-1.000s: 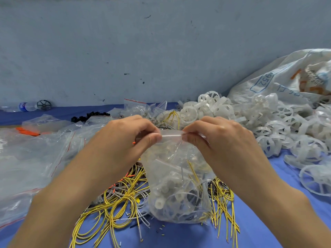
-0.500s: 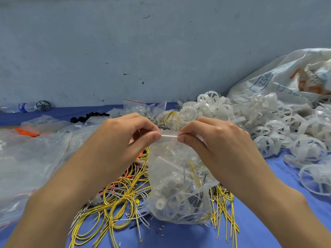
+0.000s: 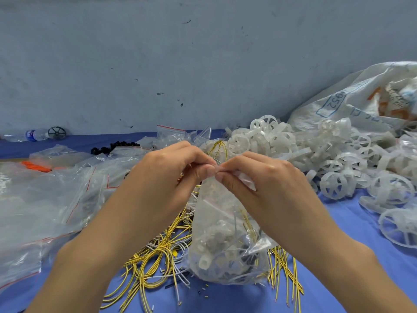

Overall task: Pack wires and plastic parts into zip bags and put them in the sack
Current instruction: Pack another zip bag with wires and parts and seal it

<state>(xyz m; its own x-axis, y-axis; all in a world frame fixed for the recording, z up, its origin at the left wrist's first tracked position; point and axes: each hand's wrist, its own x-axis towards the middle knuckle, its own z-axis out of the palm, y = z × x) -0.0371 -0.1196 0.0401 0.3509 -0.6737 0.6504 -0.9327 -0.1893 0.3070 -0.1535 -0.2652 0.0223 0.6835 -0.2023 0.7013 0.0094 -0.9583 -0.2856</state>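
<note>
Clear plastic, the zip bag (image 3: 228, 240) stands upright mid-worktop (image 3: 365, 224) on the blue cover, among loose yellow wires (image 3: 155, 256). It holds white plastic pieces and a few wires. The left hand (image 3: 167, 179) and right hand (image 3: 268, 186) meet at its top edge, and the fingers (image 3: 204, 171) of both are pinched on the seal strip, nearly touching. White wheel-shaped plastic parts (image 3: 338, 170) lie heaped at right, the white sack (image 3: 356, 100) behind them. Empty bags (image 3: 45, 199) lie at left.
</note>
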